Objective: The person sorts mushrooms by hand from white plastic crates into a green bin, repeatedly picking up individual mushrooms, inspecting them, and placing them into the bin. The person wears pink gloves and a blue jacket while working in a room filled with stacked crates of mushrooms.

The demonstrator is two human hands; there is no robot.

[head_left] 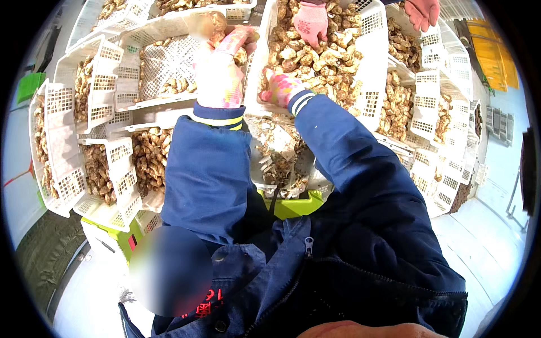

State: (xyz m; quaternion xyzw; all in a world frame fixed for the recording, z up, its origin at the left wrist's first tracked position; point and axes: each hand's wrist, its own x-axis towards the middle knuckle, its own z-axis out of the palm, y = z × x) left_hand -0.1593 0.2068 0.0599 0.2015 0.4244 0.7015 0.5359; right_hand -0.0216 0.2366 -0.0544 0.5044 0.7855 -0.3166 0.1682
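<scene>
My left hand, in a white glove with pink and yellow patches, is at the right end of a white crate. Its fingers curl round brown, stubby mushrooms. To its right, my right hand, in a spotted pink glove, dips into the near left corner of a white crate filled with mushrooms. The fingers there look curled, but what they hold is hidden. Only some mushrooms lie on the left crate's mesh bottom.
A co-worker's pink-gloved hand reaches into the full crate from the far side; another gloved hand is at the upper right. More crates of mushrooms surround me. Scraps and trimmings lie before me, above a green bin.
</scene>
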